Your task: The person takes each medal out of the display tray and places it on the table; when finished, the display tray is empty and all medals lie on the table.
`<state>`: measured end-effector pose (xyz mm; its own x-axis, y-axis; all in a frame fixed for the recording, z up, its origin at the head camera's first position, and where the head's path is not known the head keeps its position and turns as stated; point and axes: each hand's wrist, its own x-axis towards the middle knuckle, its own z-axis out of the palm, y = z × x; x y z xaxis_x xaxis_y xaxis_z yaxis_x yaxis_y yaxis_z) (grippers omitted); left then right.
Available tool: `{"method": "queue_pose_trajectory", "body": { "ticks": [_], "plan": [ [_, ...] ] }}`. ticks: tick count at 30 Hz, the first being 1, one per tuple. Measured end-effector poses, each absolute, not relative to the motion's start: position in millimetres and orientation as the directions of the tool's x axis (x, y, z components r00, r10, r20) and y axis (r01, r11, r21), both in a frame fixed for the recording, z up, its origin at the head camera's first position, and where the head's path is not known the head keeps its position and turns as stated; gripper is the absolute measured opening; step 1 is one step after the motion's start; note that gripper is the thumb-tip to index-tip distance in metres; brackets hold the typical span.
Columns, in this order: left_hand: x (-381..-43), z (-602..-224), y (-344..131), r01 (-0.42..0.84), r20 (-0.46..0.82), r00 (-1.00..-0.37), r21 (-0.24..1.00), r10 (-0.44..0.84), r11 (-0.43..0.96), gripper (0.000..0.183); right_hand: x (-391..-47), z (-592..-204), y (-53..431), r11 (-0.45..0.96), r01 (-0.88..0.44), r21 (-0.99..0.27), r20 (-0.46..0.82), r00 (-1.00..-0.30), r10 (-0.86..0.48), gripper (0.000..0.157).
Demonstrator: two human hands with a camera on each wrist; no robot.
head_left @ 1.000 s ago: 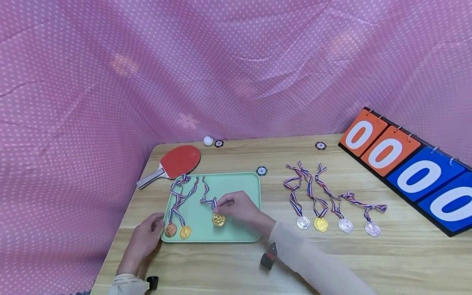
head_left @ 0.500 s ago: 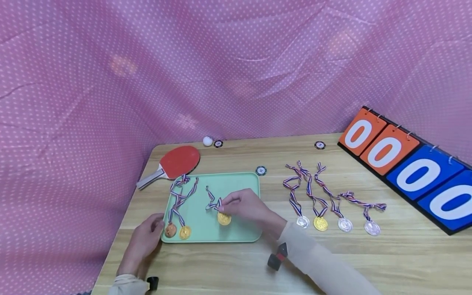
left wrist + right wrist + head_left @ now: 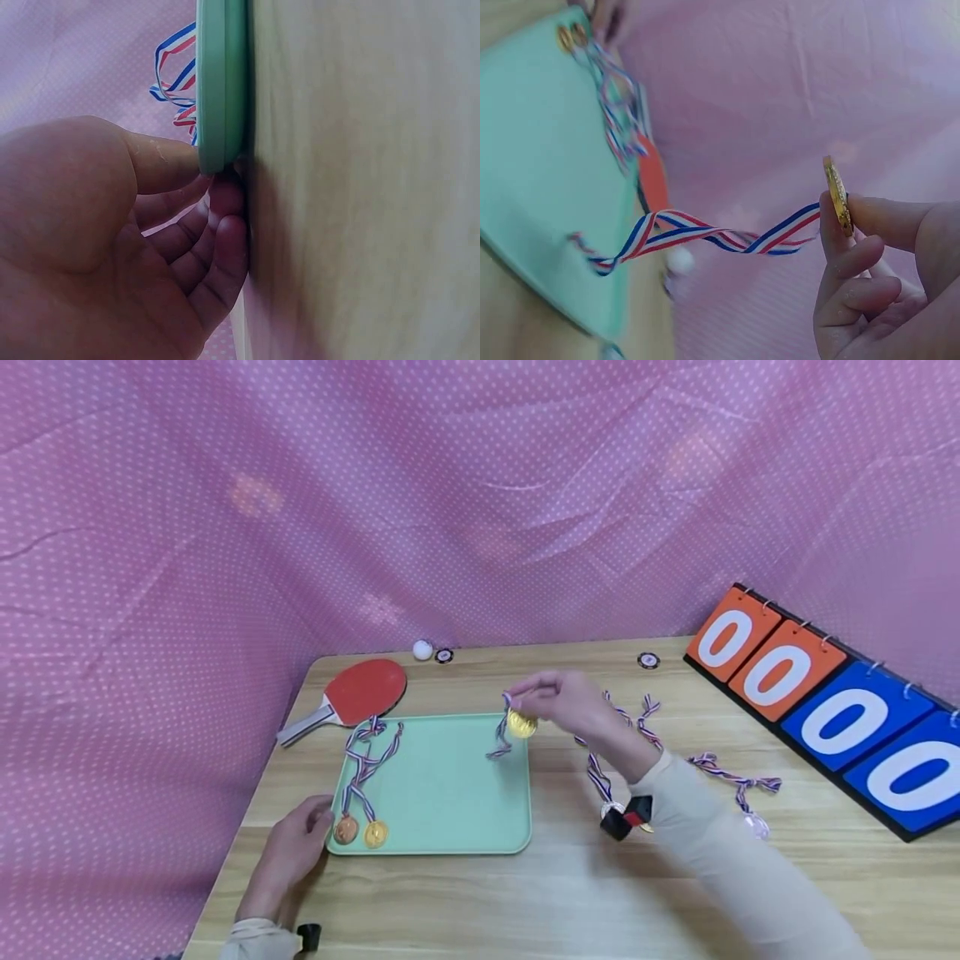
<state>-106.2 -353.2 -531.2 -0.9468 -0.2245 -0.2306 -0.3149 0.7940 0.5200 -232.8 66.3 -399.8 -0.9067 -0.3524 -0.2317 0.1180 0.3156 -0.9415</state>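
Observation:
My right hand (image 3: 573,706) pinches a gold medal (image 3: 522,724) between thumb and fingertips, raised over the right edge of the green tray (image 3: 442,793). Its striped ribbon (image 3: 705,238) dangles free in the right wrist view. At the tray's near left corner, my left hand (image 3: 292,847) holds the rim, thumb on the upper edge and curled fingers below, as the left wrist view shows. A bronze medal (image 3: 346,830) and another gold medal (image 3: 377,834) lie on the tray's left side, their ribbons crossing behind them.
Right of the tray lie silver medals, one silver medal (image 3: 756,826) farthest right; my right forearm hides others. A red paddle (image 3: 367,689), a white ball (image 3: 422,650) and black chips, one chip (image 3: 648,661) included, lie farther back. A scoreboard (image 3: 810,693) stands right.
My right hand has lifted the gold medal off the tray's middle and carried it right and away from me, its ribbon trailing. The left hand stays at the tray's corner.

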Motion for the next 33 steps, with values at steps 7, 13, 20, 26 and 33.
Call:
{"method": "queue_pose_trajectory", "body": {
  "ticks": [7,13,20,26,33],
  "plan": [
    [-105.7,-532.5,-353.6,-0.312,-0.238,-0.947,0.519,-0.216,0.796,0.040,-266.8,-365.9,89.6,0.311,0.053,-0.949,-0.125,-0.968,-0.216,0.026],
    [-106.9,-534.7,-353.6,-0.331,-0.254,-0.940,0.518,-0.228,0.789,0.040,-271.9,-365.2,99.2,0.376,-0.027,-0.926,-0.011,-0.995,-0.100,0.022],
    [-103.3,-534.9,-352.4,-0.323,-0.249,-0.943,0.524,-0.221,0.788,0.039,-247.2,-429.2,104.5,0.509,0.015,-0.861,-0.109,-0.982,-0.155,0.016],
    [-105.9,-533.4,-353.5,-0.328,-0.251,-0.941,0.521,-0.226,0.788,0.040,-222.6,-468.5,107.4,0.625,-0.021,-0.780,-0.120,-0.976,-0.182,0.007],
    [-108.2,-532.8,-354.6,-0.335,-0.253,-0.939,0.512,-0.234,0.791,0.041,-201.8,-490.3,109.6,0.609,0.002,-0.793,-0.145,-0.972,-0.186,0.004]
  ]
}}
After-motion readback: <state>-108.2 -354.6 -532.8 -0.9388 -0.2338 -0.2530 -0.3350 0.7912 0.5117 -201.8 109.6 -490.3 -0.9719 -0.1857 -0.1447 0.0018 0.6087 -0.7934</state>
